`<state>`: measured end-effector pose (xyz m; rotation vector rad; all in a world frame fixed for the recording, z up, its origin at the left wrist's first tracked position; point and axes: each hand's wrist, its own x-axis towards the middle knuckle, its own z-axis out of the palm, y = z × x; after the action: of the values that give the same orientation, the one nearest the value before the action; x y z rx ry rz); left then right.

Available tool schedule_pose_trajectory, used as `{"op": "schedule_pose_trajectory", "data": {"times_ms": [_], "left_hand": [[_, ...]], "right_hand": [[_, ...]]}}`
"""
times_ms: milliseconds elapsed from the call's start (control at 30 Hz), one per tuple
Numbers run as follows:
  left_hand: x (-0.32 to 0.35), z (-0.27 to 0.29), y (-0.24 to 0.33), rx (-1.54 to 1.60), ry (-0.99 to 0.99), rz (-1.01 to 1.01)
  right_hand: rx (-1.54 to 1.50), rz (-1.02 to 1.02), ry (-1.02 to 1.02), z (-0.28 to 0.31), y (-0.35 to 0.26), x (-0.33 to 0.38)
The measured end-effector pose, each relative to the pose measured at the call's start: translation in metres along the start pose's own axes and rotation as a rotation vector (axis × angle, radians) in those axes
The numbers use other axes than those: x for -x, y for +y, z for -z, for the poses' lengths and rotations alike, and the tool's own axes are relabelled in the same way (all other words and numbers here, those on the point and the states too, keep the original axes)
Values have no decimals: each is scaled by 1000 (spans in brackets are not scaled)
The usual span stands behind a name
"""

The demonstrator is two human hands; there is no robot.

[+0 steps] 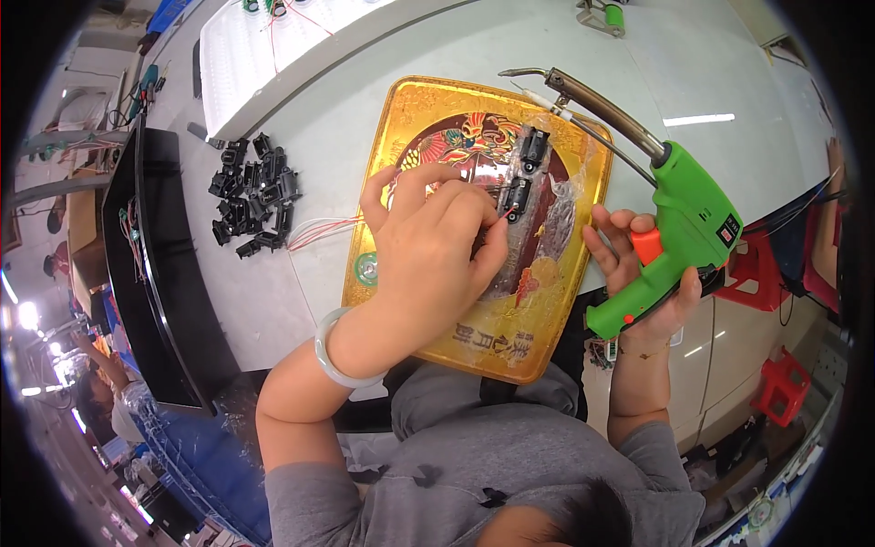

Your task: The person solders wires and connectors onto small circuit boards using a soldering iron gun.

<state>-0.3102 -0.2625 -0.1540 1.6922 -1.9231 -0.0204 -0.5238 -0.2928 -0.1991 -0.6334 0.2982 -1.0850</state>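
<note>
I see the left hand [428,242] pinching a thin red wire [506,214] at the nearer black module [517,196], inside the right edge of a gold tray [387,123]; the right hand [623,260] grips a green soldering gun [697,214]. Bare tabletop [328,137] separates tray from piled black parts [258,191].

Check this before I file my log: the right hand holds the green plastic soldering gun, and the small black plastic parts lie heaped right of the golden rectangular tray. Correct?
Not quite: the head view shows the black plastic parts heaped left of the golden tray. The right hand does hold the green gun.
</note>
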Motion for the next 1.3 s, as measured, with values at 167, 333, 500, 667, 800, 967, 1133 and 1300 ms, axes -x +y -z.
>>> {"op": "schedule_pose_trajectory", "data": {"times_ms": [167,333,500,667,800,967,1133,1300], "left_hand": [[0,-1,-1,8,8,2],[0,1,-2,20,-13,-7],[-5,13,-14,163,52,36],[-5,34,-31,-213,-122,162],[-1,36,-27,0,-237,182],[4,42,-21,-174,-244,120],[3,40,-24,320,-231,198],[23,56,-31,723,173,158]], "right_hand": [[20,-24,28,-1,0,-1],[8,-17,18,1,1,-2],[27,-13,36,-2,1,-2],[46,-23,34,-2,1,-2],[33,-32,31,0,4,-1],[37,-35,25,1,3,-2],[43,-33,16,2,4,-6],[12,-45,15,-4,12,-8]]}}
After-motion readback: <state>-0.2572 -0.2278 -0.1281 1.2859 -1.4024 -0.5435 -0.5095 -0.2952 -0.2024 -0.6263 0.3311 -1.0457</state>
